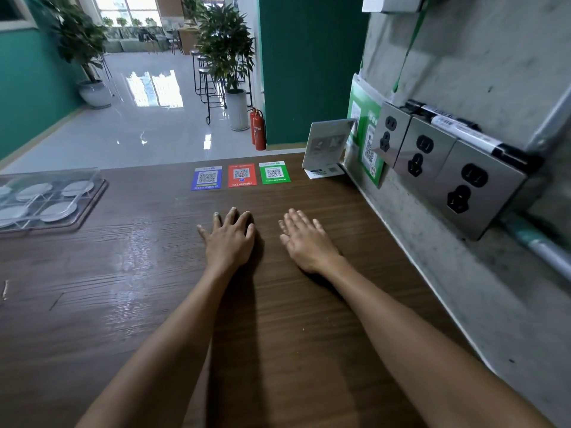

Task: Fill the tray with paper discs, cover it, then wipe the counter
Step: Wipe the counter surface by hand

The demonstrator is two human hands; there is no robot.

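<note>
A clear tray [92, 196] lies at the far left of the dark wooden counter [123, 304], partly cut off by the frame edge. Several white paper discs [58, 210] sit in its compartments under a transparent lid [89, 176]. My left hand [230, 239] rests flat on the counter near the middle, fingers spread and straight. My right hand [309, 242] lies flat beside it, a little to the right, fingers straight. Neither hand holds anything, and both are well to the right of the tray. No cloth is in view.
Three QR code cards, blue [206, 178], red [242, 175] and green [274, 172], lie at the counter's far edge. A small white sign stand [327, 145] sits at the far right corner. Steel wall sockets [448, 168] line the concrete wall on the right.
</note>
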